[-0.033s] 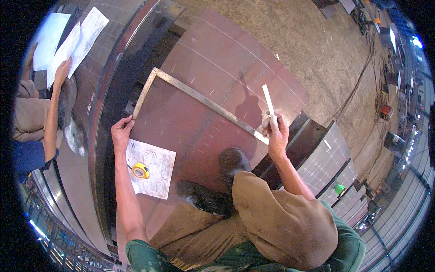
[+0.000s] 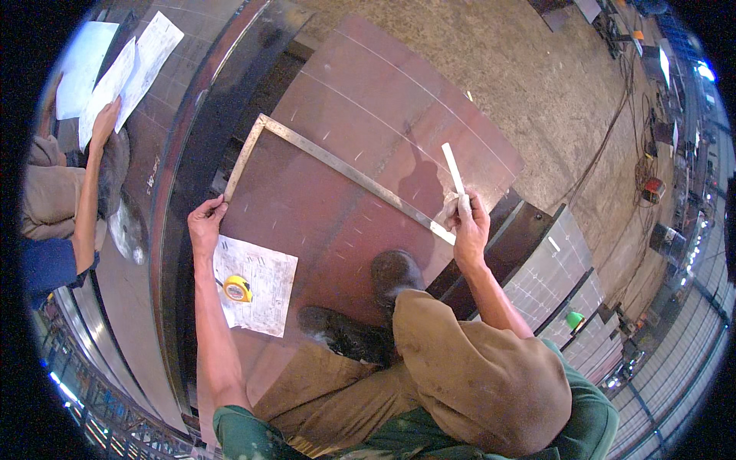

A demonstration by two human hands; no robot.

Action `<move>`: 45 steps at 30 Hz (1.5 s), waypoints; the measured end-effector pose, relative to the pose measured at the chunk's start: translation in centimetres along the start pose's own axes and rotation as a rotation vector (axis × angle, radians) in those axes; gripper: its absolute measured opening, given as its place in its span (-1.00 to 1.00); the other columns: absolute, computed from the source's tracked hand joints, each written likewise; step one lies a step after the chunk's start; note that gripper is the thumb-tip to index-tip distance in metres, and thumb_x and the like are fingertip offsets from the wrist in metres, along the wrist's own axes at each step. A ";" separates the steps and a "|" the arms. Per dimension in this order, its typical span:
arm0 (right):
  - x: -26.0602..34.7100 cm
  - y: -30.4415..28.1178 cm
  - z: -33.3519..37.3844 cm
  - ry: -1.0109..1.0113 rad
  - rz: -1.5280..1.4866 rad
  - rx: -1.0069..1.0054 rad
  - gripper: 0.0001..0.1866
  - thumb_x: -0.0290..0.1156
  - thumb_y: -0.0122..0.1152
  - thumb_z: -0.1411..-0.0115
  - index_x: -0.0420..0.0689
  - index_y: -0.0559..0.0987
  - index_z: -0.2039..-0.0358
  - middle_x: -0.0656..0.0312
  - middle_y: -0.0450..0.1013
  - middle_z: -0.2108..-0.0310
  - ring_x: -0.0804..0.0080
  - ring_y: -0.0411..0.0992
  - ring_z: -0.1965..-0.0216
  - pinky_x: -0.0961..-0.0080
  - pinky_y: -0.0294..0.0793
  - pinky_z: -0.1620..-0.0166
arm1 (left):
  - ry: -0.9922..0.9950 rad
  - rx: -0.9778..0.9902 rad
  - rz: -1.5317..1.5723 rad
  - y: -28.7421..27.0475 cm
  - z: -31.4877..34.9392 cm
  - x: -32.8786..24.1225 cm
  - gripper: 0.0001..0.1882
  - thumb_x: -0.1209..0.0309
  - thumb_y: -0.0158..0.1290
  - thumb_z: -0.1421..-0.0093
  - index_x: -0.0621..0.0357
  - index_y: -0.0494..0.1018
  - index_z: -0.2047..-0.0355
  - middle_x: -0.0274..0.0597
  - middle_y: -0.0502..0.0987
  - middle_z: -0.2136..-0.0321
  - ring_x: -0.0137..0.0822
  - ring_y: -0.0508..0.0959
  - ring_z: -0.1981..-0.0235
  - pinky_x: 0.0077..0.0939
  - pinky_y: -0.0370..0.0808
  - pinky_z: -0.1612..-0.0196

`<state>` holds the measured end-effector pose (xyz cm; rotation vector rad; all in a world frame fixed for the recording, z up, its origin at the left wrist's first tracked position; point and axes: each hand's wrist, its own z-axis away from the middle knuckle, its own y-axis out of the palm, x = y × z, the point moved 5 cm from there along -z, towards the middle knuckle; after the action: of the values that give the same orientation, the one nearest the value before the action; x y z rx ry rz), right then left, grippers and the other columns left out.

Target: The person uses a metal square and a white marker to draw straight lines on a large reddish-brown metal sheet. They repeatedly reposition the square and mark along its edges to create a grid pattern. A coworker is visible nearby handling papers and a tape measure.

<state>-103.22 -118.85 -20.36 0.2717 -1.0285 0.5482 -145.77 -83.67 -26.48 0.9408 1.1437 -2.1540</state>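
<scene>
A metal carpenter's square (image 2: 337, 167) lies on a reddish-brown steel plate (image 2: 337, 222), its corner at the far left. My left hand (image 2: 205, 226) pinches the end of the square's short arm at the plate's left edge. Upright in my right hand (image 2: 471, 226) is a slim white chalk stick (image 2: 452, 165), gripped between thumb and fingers. That hand is beside the end of the square's long arm; whether it touches the square I cannot tell. Near my left forearm, a yellow tape measure (image 2: 238, 288) rests on a marked paper sheet (image 2: 268, 307).
Thin white lines cross the plate's far part. My black shoes (image 2: 349, 335) stand on the plate. Along its left runs a dark steel beam (image 2: 180, 153). Beyond that, another person's hand (image 2: 106, 123) holds papers (image 2: 149, 57). Cables (image 2: 613, 115) lie on the floor at right.
</scene>
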 end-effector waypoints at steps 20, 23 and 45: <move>8.5 2.8 -3.9 0.019 0.182 0.304 -0.76 -0.46 0.04 -0.31 -0.23 0.52 0.05 0.29 0.48 0.37 0.58 0.41 0.38 0.58 0.43 0.28 | -0.014 -0.089 -0.182 1.2 0.8 -2.8 -0.78 0.50 0.18 -0.18 0.29 0.59 0.16 -0.28 0.64 0.33 -0.55 0.54 0.33 -0.66 0.46 0.20; 10.2 4.8 -4.3 -0.054 0.330 0.357 -0.78 -0.45 0.01 -0.32 -0.19 0.53 0.08 0.34 0.46 0.44 0.60 0.38 0.43 0.60 0.39 0.34 | -0.028 -0.094 -0.113 1.2 0.7 -2.6 -0.79 0.51 0.17 -0.19 0.33 0.58 0.17 -0.24 0.63 0.31 -0.54 0.55 0.31 -0.67 0.46 0.18; 10.4 20.3 -5.6 -0.923 0.851 0.619 -0.67 -0.50 0.04 -0.22 -0.13 0.49 -0.01 -0.03 0.51 0.19 -0.02 0.49 0.17 0.18 0.49 0.15 | -0.011 -0.157 -0.147 1.1 1.1 -2.9 -0.79 0.49 0.22 -0.12 0.23 0.62 0.21 -0.23 0.66 0.36 -0.51 0.59 0.34 -0.62 0.48 0.19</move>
<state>-106.18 -96.18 -14.97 0.6761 -1.8629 1.6140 -143.53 -84.85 -24.33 0.7971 1.3933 -2.1416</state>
